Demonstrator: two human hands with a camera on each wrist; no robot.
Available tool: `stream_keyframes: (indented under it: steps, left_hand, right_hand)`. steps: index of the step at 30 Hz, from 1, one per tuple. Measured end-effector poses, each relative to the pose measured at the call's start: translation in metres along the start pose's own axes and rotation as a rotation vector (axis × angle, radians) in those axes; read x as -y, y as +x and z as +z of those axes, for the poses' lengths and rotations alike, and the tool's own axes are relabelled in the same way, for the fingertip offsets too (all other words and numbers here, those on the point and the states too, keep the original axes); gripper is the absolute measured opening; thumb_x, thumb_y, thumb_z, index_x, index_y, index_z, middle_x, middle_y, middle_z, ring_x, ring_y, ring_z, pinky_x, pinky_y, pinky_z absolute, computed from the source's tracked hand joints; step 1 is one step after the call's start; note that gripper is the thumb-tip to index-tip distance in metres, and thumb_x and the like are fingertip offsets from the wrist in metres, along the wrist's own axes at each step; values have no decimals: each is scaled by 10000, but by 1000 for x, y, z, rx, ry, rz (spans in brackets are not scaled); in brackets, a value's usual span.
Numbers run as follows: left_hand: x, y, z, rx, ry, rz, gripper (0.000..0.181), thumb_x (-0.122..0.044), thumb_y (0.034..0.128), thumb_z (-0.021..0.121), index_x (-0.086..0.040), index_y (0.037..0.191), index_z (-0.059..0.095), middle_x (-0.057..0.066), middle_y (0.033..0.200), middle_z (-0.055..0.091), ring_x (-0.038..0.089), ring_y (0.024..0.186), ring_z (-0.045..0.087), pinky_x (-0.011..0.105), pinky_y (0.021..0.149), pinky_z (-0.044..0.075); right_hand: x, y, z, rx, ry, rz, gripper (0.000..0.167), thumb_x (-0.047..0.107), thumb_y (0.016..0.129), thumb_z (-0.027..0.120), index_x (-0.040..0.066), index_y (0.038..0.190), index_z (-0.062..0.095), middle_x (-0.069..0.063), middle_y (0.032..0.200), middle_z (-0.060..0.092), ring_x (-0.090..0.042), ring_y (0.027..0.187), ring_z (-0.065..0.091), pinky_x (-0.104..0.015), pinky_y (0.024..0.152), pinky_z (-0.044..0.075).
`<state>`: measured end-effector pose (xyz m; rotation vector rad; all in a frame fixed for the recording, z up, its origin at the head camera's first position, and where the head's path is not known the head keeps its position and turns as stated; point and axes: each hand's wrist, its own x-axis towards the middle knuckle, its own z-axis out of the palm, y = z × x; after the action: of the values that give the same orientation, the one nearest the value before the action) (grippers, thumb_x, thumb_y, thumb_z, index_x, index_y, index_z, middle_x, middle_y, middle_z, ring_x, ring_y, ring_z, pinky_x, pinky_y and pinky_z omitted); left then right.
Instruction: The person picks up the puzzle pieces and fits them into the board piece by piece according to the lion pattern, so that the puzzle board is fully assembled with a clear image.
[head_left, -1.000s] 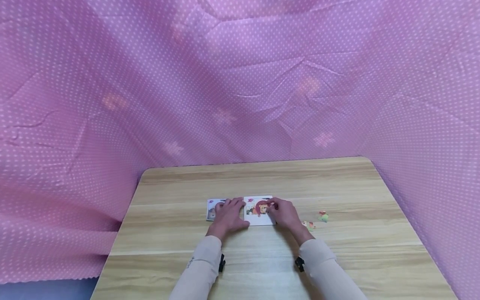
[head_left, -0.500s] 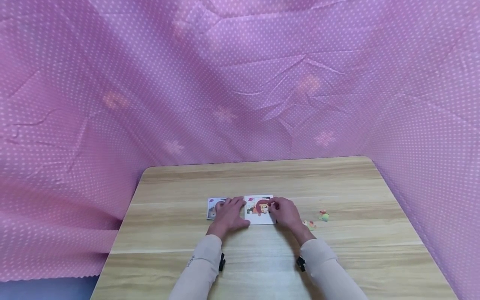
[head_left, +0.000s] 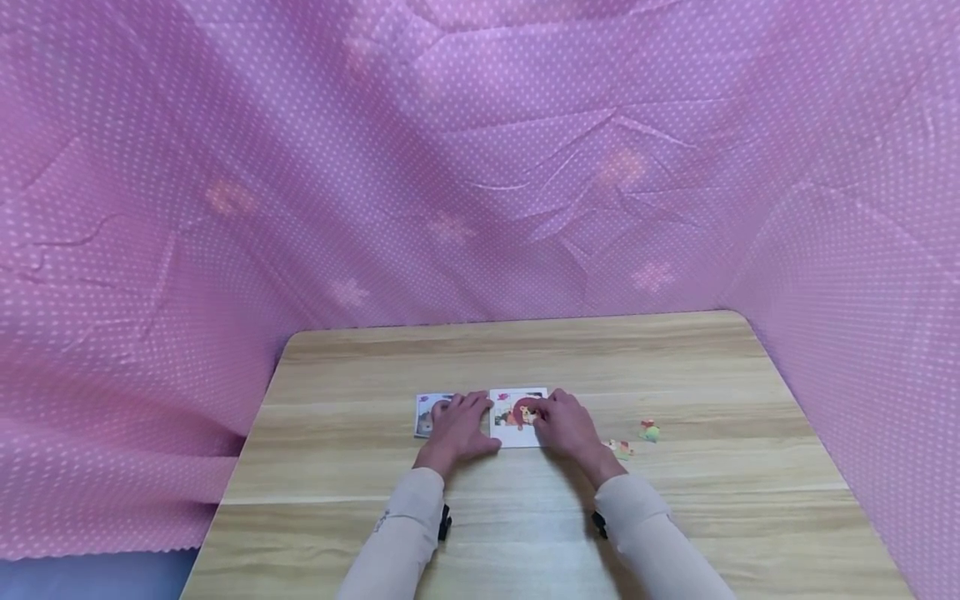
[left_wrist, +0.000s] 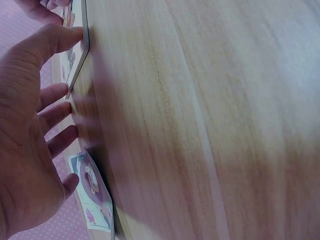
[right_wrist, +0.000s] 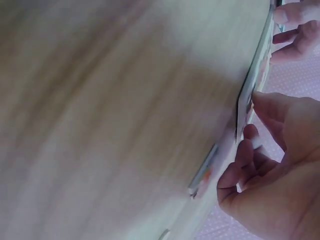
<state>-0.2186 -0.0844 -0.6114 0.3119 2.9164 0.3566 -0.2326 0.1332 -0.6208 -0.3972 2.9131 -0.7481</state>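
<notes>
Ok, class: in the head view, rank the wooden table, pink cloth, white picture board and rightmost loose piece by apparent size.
1. Pink cloth
2. Wooden table
3. White picture board, partly hidden
4. Rightmost loose piece

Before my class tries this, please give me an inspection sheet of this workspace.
Surface: wood-grain table.
Job's things: white board with lion picture; picture card to its left, partly covered; two loose colored pieces to its right.
Clutter: nothing seen.
Grips: left grip spread, touching the board's left edge; right grip at the lion picture, any pinched piece too hidden to tell.
Cables: nothing seen.
Surroundings: pink dotted fabric behind and at both sides.
</notes>
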Motion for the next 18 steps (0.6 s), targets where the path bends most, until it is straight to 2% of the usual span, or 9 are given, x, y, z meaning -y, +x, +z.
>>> stream_keyframes:
  steps: [4,8,13,18]
  left_hand:
    - [1,1,0,-2,6,8,794,-574,709,712,-246,1398,494,-43,1543,379,244,1352,390,589,1083,263]
    - [1,0,0,1,12,13,798,-582,708,706,-247,1401,492,-44,1544,377,245,1351,390,588,1082,265]
    - [1,0,-1,-1,24,12,799,-590,708,702,-254,1401,490,-48,1544,377,243,1352,390,586,1077,273]
    - [1,-1,-2,4,33,18,801,-592,712,702,-249,1403,487,-42,1547,375,248,1353,392,591,1081,271]
  right_hand:
    - [1,2,-2,28,-24,5,349,182,847,629,199,1189,697,-6,898,537,-179,795,465,-319,707,413]
    - [3,2,-5,48,-39,-10,335,171,845,635,222,1168,708,-2,872,529,-176,769,461,-311,675,401]
    - [5,3,-6,79,-17,6,371,197,853,629,225,1221,674,-12,888,531,-168,734,460,-296,643,396]
    - [4,2,-4,66,-14,-7,352,250,860,652,203,1209,662,-19,898,531,-161,740,463,-302,667,424]
